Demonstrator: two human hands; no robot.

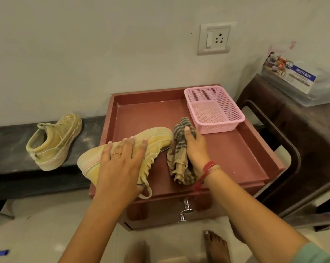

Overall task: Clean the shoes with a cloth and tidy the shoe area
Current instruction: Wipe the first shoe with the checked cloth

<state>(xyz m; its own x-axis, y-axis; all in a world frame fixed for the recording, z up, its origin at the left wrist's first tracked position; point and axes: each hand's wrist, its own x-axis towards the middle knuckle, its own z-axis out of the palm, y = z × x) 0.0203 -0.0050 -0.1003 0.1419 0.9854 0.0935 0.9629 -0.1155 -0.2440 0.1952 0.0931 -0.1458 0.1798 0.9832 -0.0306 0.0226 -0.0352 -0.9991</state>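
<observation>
While the tan shoe (156, 137) lies on its side on the maroon cabinet top (236, 154), it is pressed down by the left hand (120, 164), fingers spread and near straight over the upper; whether the thumb hooks under can't be told. It is judged light, w/ soft fabric upper & stiff sole, so best taken at heel or sole edge; loose laces may snag. Just right of it, the striped cloth (176, 147) is bunched and gripped by the right hand (195, 149), fingers curled round it; limp, easily wadded. Beyond the right hand a pink basket (217, 128) is set, no contents seen. Well left of the left hand, the 2nd shoe (54, 141) is stood upright on a dark ledge (8, 145).
</observation>
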